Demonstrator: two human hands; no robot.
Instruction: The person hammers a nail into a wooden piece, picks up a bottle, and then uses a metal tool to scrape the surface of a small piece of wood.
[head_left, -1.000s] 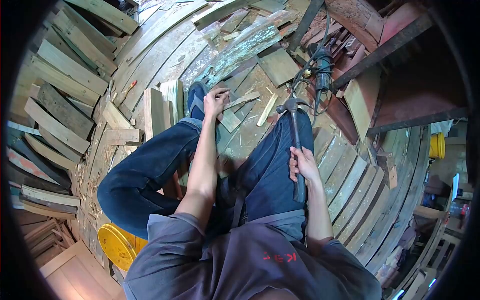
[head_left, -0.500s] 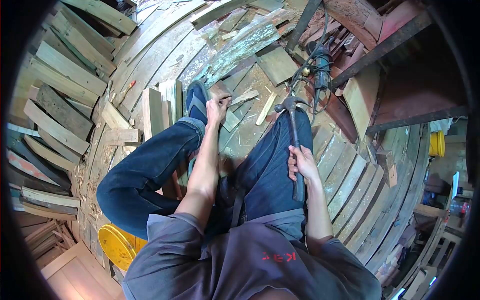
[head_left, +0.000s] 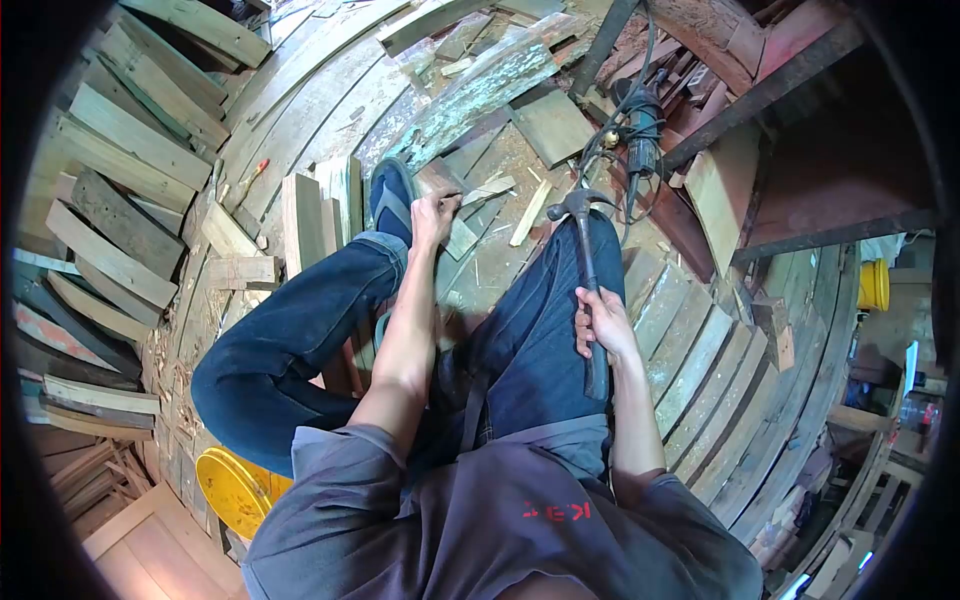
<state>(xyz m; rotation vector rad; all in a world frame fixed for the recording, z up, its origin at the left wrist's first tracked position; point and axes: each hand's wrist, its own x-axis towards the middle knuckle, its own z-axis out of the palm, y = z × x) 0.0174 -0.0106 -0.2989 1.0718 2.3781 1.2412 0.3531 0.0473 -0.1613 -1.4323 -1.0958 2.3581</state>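
Note:
My right hand (head_left: 605, 322) is wrapped round the handle of a claw hammer (head_left: 587, 250), its metal head pointing away from me above my right thigh. Down beside my left shoe (head_left: 393, 200), the fingers of my left hand (head_left: 432, 217) are pinched together; what lies between them, if anything, is too small to make out. Close by that hand are a short wood block (head_left: 461, 241) and a thin wood strip (head_left: 489, 191). Another pale strip (head_left: 531, 213) lies between the left hand and the hammer head.
A corded power tool (head_left: 642, 130) lies beyond my right knee, its cable looping nearby. Wooden boards (head_left: 125, 255) stand in rows at the left, with planks (head_left: 690, 350) at my right. A yellow bucket (head_left: 232, 492) sits behind my left knee. A chisel-like tool with an orange handle (head_left: 262, 167) lies at upper left.
Almost nothing differs. Both hands keep their places and their grips, with only a very slight shift of the view.

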